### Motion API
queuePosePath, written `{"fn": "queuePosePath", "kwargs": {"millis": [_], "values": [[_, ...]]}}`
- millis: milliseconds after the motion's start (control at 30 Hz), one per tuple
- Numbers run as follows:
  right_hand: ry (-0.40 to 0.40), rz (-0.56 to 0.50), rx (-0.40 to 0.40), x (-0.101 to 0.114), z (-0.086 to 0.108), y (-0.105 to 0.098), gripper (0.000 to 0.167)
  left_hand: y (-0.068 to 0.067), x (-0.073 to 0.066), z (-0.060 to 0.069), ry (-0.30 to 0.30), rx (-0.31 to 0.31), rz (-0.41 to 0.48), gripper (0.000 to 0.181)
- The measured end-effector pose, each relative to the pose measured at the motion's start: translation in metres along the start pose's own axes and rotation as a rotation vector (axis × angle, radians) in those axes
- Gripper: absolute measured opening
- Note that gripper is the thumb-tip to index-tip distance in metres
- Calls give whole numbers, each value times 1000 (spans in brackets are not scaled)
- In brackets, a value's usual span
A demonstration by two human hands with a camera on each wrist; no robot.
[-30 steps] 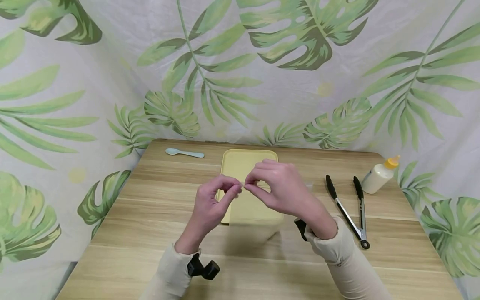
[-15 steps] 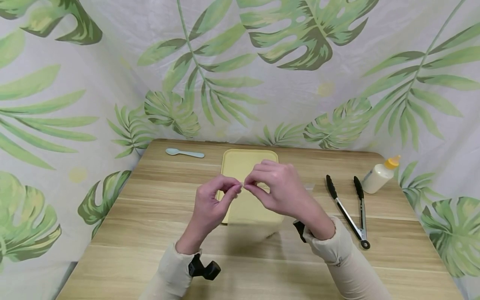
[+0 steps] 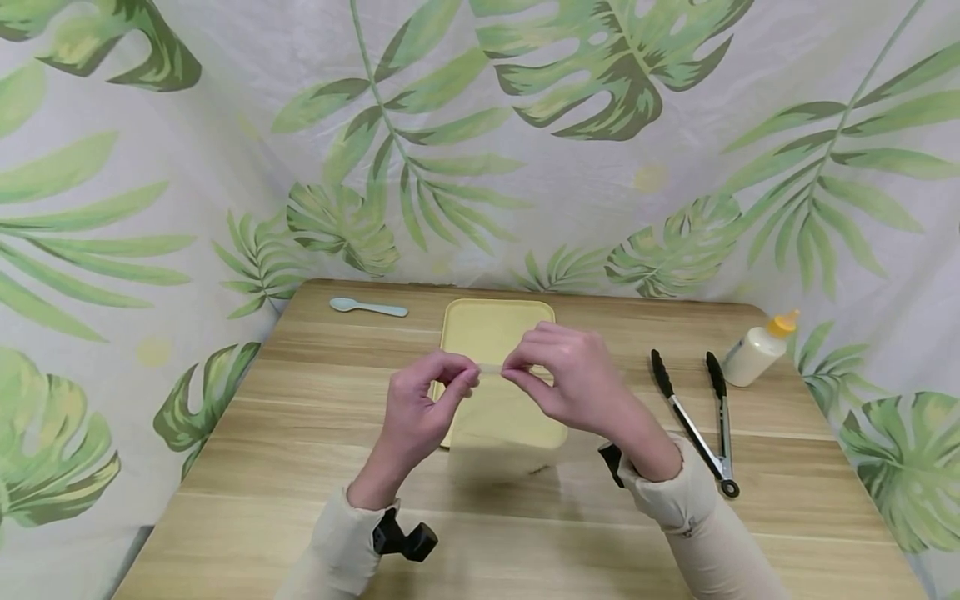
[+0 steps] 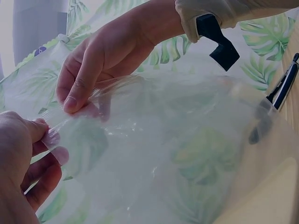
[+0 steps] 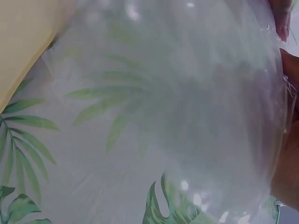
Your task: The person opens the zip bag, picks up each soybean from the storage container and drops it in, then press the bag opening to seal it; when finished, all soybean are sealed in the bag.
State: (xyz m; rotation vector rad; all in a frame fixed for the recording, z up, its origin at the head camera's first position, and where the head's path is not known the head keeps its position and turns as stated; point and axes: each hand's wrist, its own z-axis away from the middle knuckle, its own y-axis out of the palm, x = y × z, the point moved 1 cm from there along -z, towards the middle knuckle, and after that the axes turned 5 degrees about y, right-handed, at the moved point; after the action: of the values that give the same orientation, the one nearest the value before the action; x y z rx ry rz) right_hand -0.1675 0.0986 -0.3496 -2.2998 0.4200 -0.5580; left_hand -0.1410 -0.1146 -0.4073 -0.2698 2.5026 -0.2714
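Note:
A thin clear plastic bag [image 4: 145, 144] hangs spread out between the two hands, over the near part of a yellow tray [image 3: 495, 329]. My left hand [image 3: 426, 400] pinches its upper edge between thumb and fingers. The right hand [image 3: 573, 375] pinches the same edge a short way to the right. A pale strip of the plastic is stretched across the gap between the fingertips. In the left wrist view, creases run from the right hand's grip. The bag fills most of the right wrist view, where the hands are mostly cut off. Whether it holds anything is hard to tell.
At the back left of the wooden table [image 3: 300, 467] lies a light blue spoon [image 3: 367, 307]. Spread black-tipped tongs [image 3: 701, 425] lie to the right of the tray. Beside them stands a cream bottle with an orange nozzle [image 3: 759, 350]. A leaf-patterned cloth hangs behind.
The fingertips were almost touching; the right hand has moved slightly to the right, opening a small gap with the bag's edge stretched across it. The left hand has barely moved.

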Motion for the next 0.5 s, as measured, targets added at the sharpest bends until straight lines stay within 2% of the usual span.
{"fn": "queuePosePath", "kwargs": {"millis": [200,500], "values": [[15,6,3,1,1,-1,8,1,1,1,-7,4,13,16],[79,-31,12,-6,7,-6,7,-4,2,1,-50,-12,4,14]]}}
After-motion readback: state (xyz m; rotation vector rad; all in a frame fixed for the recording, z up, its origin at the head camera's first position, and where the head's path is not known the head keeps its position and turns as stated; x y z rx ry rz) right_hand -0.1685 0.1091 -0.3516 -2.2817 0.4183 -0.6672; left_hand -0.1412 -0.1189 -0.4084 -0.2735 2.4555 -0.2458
